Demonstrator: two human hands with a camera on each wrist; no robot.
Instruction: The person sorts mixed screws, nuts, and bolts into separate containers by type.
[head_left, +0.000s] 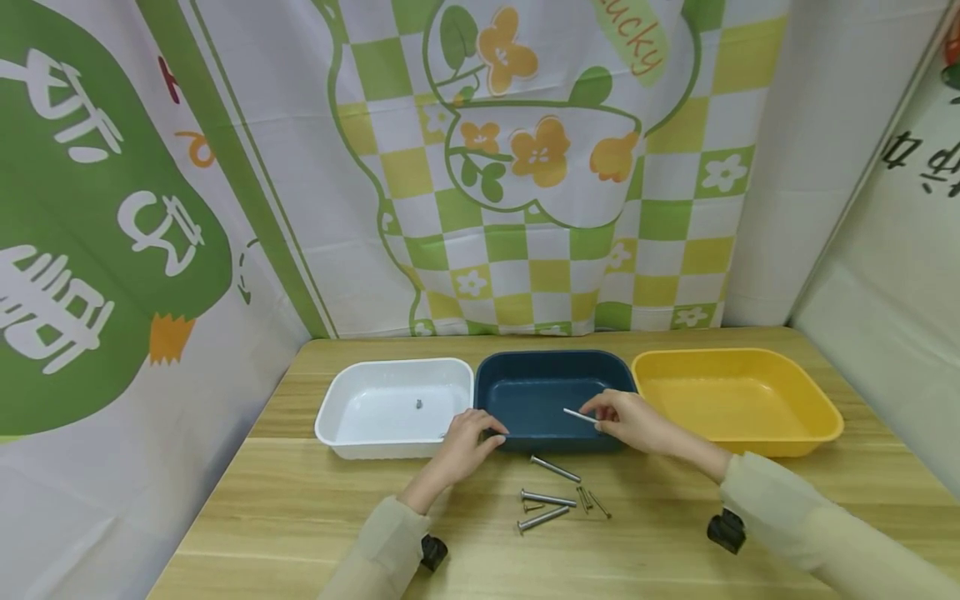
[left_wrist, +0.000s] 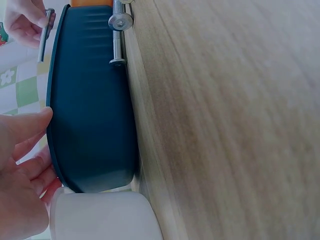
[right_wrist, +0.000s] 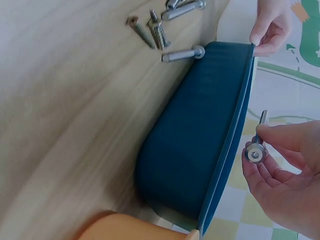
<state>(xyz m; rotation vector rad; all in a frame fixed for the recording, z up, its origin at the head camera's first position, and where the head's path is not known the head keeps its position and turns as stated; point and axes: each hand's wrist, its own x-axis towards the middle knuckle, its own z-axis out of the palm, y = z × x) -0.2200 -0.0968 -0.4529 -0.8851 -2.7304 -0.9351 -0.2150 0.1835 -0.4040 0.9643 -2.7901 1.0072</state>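
Observation:
My left hand (head_left: 467, 443) pinches the rim of the dark blue bin (left_wrist: 92, 105) at its near left corner, thumb outside and fingers inside. Over the same bin my right hand (head_left: 633, 421) holds a silver bolt (right_wrist: 264, 120) between thumb and fingers, above the rim. The bolt's round head with a socket faces the right wrist camera. On the table in front of the bin lie several large silver bolts (head_left: 549, 498) and several smaller brass-coloured screws (right_wrist: 141, 32).
A white bin (head_left: 330, 421) with a small metal piece (head_left: 419, 404) inside stands left of the blue one. To the right is a yellow bin (head_left: 738, 400). All three sit in a row on the wooden table (head_left: 285, 517), with a patterned curtain (head_left: 525, 275) behind.

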